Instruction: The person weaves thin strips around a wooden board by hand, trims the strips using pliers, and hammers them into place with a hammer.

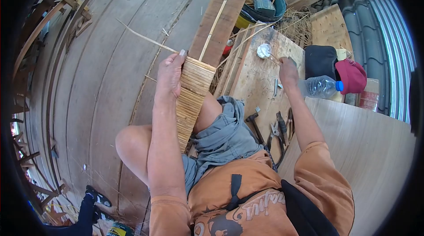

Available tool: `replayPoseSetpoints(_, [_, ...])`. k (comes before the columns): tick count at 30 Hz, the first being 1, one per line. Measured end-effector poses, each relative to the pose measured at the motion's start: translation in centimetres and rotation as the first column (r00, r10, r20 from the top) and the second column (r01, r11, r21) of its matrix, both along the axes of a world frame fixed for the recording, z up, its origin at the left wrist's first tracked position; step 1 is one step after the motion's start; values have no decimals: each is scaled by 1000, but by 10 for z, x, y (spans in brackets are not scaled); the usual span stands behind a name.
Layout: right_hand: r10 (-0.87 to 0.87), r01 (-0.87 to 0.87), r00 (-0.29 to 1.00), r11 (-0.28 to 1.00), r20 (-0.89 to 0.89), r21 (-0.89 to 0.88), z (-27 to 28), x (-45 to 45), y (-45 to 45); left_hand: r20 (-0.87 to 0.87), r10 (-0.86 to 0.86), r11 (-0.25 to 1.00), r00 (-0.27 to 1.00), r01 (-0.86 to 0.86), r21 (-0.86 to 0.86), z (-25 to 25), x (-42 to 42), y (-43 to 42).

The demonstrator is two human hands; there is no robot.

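A long wooden board (224, 19) runs away from my lap, its near part covered by a row of narrow cane-like strips (194, 79) laid crosswise. My left hand (170, 74) is closed at the board's left edge, thumb uppermost, pinching a thin loose strip (143, 37) that sticks out to the left. A single pale strip (220, 13) lies lengthwise along the board's bare part. Over the worktop, my right hand (289, 74) is closed on a thin stick (274, 57). The stick's tip reaches a small white paste-like lump (263, 50).
On the wooden worktop (251, 74) lie a hammer (253, 121), pliers (277, 135) and a plastic bottle (321, 86). A maroon cap (351, 76) and black pouch (321, 61) sit beyond. A dark bucket (269, 4) holds a block. Another person's foot (99, 196) shows lower left.
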State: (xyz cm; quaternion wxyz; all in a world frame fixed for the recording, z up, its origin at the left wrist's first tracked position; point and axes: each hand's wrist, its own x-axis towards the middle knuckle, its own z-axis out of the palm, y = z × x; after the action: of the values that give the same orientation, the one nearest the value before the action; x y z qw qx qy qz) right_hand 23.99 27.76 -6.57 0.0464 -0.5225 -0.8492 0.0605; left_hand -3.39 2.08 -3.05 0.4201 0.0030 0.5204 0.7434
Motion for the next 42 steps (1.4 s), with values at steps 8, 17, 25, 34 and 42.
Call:
replayPoseSetpoints(8, [152,-156,969,988,193,10,-1,-32,19,-11,2,1000,1000,-2,27,-1,1,-3])
replayPoseSetpoints(17, [249,-222,963,952,107,-212,-7,-16,64,-2,-1,1000,1000,1,8,3,1,-3])
replayPoseSetpoints(25, [-268,-39,911,702,-314,-711,30,0,31,-20,22,999,1000,-23,-23,-1,2,-3])
replayPoseSetpoints(34, [-50,-381,765,769,-643,-513,114,-48,-76,27,20,999,999,-21,43,5,4,-3])
replayPoseSetpoints(42, [642,-639,665,754,-382,154,113,-91,-126,-15,2,1000,1000,-2,12,4,3,-5])
